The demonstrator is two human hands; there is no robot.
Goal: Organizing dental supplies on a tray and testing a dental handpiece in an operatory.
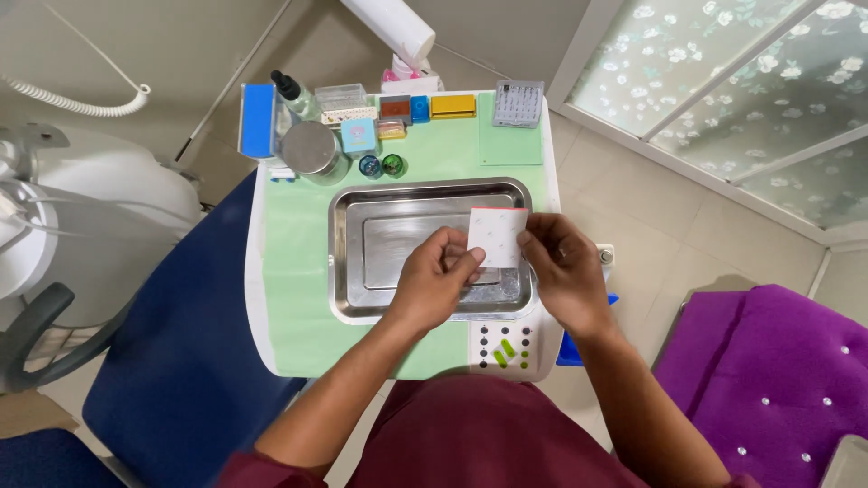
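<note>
Both hands hold a small flat white packet (496, 237) with a red top edge over the right part of a steel tray (357, 237). My left hand (437, 287) pinches its lower left corner. My right hand (564, 271) grips its right edge between thumb and fingers. The tray looks bare inside and sits on a green sheet (294, 289) covering a white work table (256, 307).
At the table's back stand a round metal lidded jar (310, 150), a dropper bottle (294, 93), a blue box (259, 120), small coloured boxes (419, 108), two little round pots (381, 165) and a grey bur block (518, 103). A blue chair (181, 343) is left, purple cushion (768, 361) right.
</note>
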